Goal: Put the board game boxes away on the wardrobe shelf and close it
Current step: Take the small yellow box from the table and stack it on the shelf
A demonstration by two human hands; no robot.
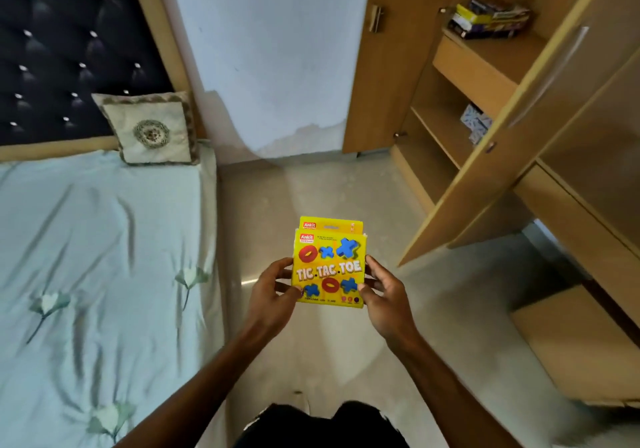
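- Head view: the left hand and right hand each clasp a side edge of the yellow Tic-Tac-Toe box, probably so the flat, possibly doubled, pack stays level and together.
- The box hangs over bare floor, well short of the wardrobe.
- The wardrobe's upper shelf already carries stacked game boxes, with free board beside them.
- The wardrobe door stands wide; its edge juts toward the carrying path.
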